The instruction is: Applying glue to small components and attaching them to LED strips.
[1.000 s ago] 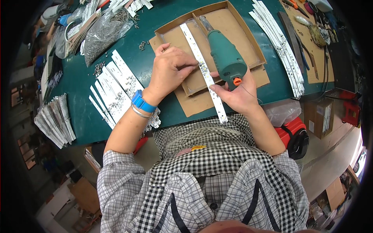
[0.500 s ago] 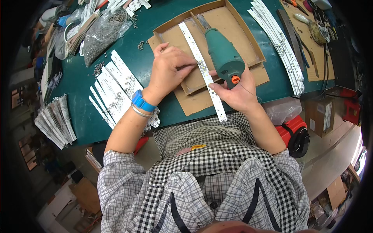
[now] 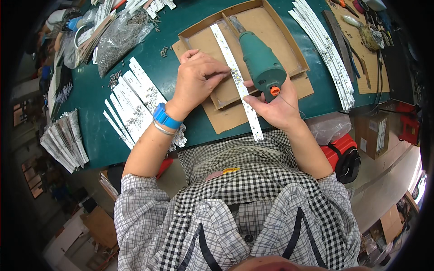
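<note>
White LED strip (image 3: 235,77): long, narrow, lies diagonally across a shallow cardboard tray (image 3: 296,47), its near end overhanging the tray and a flat cardboard sheet (image 3: 226,119) toward the person's checked shirt.

Left hand (image 3: 199,81): curled palm down, fingertips pressed on the strip at its middle; blue wristband and a thin bangle at the wrist.

Right hand (image 3: 275,106): partly open, thumb and fingers pinching the strip's edge just below the left hand's fingertips, palm against the rear end of the tool.

Green electric screwdriver (image 3: 261,63): orange button at the rear, tip pointing away, lying in the tray just beside the strip.

Green table (image 3: 97,135): a fan of short white strips (image 3: 135,101) left of the wrist; a clear bag of screws (image 3: 120,38) beyond; a row of long white strips (image 3: 323,49) right of the tray.
</note>
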A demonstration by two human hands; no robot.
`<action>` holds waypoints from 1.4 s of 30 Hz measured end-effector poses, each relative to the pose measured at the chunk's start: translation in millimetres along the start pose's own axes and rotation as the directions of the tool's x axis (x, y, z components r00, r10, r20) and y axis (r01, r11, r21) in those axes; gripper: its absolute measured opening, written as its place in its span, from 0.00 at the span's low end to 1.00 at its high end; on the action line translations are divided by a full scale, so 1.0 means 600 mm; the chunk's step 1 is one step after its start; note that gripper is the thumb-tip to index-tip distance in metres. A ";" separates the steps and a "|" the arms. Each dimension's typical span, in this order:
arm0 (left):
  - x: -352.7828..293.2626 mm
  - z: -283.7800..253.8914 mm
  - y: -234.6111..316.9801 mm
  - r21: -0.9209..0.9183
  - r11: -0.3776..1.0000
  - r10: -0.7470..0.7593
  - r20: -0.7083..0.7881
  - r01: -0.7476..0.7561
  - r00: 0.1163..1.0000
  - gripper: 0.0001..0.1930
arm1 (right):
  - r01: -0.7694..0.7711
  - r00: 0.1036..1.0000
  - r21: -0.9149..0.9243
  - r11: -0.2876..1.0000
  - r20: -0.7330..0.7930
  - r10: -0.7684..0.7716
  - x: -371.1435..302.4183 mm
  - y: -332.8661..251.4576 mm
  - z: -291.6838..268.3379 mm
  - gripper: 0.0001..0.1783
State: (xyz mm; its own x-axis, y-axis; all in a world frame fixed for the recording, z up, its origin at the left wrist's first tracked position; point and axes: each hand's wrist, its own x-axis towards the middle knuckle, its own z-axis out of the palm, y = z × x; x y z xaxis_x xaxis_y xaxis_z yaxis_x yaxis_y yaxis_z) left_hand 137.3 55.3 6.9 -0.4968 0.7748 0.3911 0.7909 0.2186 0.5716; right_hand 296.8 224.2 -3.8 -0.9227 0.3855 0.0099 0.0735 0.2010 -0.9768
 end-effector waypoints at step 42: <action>0.000 0.003 -0.002 -0.016 0.999 -0.031 0.051 0.031 0.998 0.08 | -0.012 0.998 0.084 0.996 0.057 0.007 -0.002 0.010 -0.004 0.36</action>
State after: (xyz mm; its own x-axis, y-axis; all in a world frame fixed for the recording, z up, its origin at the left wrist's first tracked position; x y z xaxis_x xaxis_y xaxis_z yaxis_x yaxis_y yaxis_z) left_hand 136.9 56.2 5.3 -0.5018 0.7970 0.3362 0.7691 0.2333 0.5950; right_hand 299.6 227.1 -9.1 -0.9423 0.3347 -0.0091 0.0521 0.1198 -0.9914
